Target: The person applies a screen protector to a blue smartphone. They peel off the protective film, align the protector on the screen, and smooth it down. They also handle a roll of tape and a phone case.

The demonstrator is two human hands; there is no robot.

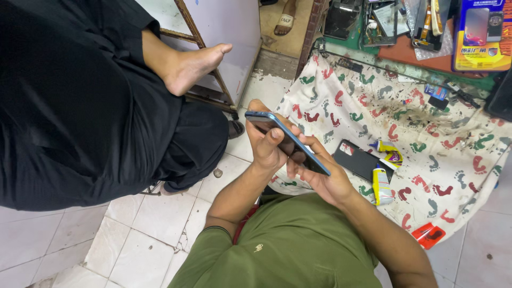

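Both hands, left hand (pixel 266 146) and right hand (pixel 325 181), clasp a blue phone (pixel 290 141) tilted above the footprint-patterned cloth (pixel 426 133), apparently inspecting it, so steady thumb work matters beside the yellow glue tube (pixel 381 186).

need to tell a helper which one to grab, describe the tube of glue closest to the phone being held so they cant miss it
Start at the white cloth printed with red and green footprints. Beside the black phone part lying flat on it, just past the right hand, lies a white and yellow tube. Unlike the smaller tube farther away, it is longer, crumpled, and nearest the green shirt.
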